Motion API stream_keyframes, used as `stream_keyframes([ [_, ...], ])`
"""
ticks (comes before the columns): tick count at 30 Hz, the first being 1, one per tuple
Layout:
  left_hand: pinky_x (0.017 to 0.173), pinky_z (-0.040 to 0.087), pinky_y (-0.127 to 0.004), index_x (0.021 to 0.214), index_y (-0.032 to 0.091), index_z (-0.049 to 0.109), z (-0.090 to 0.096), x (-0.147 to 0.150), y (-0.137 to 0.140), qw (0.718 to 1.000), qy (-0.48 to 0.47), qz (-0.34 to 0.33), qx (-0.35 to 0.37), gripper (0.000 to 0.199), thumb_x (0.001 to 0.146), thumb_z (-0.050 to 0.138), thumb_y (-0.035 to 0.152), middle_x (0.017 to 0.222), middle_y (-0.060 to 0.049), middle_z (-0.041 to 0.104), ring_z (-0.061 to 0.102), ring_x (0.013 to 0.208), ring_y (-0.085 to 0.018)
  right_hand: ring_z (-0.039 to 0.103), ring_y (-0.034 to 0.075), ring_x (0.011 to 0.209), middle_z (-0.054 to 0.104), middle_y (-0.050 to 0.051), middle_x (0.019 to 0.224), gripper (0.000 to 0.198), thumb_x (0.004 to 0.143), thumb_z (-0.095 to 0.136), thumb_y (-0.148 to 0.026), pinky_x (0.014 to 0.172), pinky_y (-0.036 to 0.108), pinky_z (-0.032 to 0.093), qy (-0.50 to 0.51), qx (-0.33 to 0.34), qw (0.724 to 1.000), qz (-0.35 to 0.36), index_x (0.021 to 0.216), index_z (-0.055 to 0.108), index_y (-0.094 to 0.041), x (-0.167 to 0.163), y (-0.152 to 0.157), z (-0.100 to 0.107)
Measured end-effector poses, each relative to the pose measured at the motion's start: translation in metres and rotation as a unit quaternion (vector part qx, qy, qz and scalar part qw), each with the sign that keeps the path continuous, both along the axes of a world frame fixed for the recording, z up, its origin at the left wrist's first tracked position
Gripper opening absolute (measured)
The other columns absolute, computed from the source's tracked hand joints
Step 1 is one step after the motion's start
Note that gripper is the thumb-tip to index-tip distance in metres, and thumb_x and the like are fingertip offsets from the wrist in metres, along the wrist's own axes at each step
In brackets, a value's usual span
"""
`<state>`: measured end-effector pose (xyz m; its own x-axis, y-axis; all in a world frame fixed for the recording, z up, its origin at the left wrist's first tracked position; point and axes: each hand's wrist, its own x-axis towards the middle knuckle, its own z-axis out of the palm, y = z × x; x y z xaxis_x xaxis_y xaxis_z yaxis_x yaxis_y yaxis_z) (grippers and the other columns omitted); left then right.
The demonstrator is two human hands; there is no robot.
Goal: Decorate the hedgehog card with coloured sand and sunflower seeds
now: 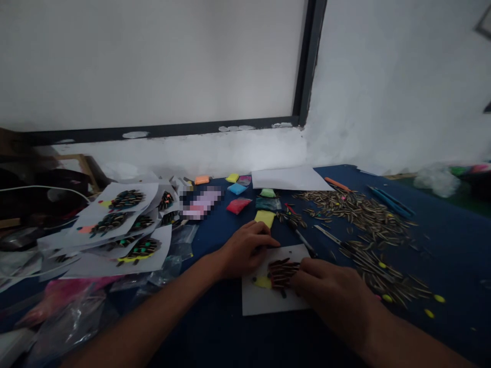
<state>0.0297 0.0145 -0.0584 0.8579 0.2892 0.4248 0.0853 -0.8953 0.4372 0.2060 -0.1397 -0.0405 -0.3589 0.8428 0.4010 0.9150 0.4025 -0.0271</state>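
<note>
at the right side of the seed-covered figure, the right hand is holding its fingers bent close together, pointing down; the tips are hiding, so i cannot tell whether they are clamping a seed. the left hand is lying over the upper left of the white card, fingers curled, probably to stop it sliding; whether they are gripping its edge is not showing.

figure: sitting mid-card, between the hands, its right end being covered by the right hand. yellow snout facing left, with dark dots; body bristling with dark seeds in slanting rows, reddish between them; dark foot poking out below.

outward: a pen is lying near the card's top edge, a yellow packet just beyond the left hand. loose seeds are spreading to the right, likely for easy reach. similar cards are overlapping on the left, presumably parked clear of the working spot.
</note>
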Motion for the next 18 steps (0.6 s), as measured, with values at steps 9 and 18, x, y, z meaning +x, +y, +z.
stream_keyframes([
  [9, 0.087, 0.048, -0.035, 0.110, 0.015, 0.073, 0.003, -0.001, 0.000, 1.000, 0.017, 0.006, -0.009, 0.038, 0.081, 0.049, 0.005, 0.103, -0.011, 0.062, 0.057, 0.096, -0.020, 0.066, 0.015, 0.058, 0.068, 0.002, 0.078, 0.028, 0.097, 0.043, -0.027, 0.047, 0.025, 0.037, 0.018, 0.023, 0.993, -0.118, 0.087, 0.069, -0.024, 0.042, 0.005, 0.017],
  [18, 0.088, 0.049, -0.036, 0.110, 0.016, 0.072, 0.003, -0.001, -0.002, 0.999, 0.027, 0.013, -0.015, 0.038, 0.081, 0.049, 0.005, 0.105, -0.011, 0.062, 0.058, 0.098, -0.020, 0.069, 0.017, 0.066, 0.071, 0.006, 0.089, 0.032, 0.093, 0.042, -0.017, 0.054, 0.027, 0.047, -0.007, -0.079, 0.990, -0.115, 0.089, 0.073, -0.023, 0.086, 0.010, 0.015],
])
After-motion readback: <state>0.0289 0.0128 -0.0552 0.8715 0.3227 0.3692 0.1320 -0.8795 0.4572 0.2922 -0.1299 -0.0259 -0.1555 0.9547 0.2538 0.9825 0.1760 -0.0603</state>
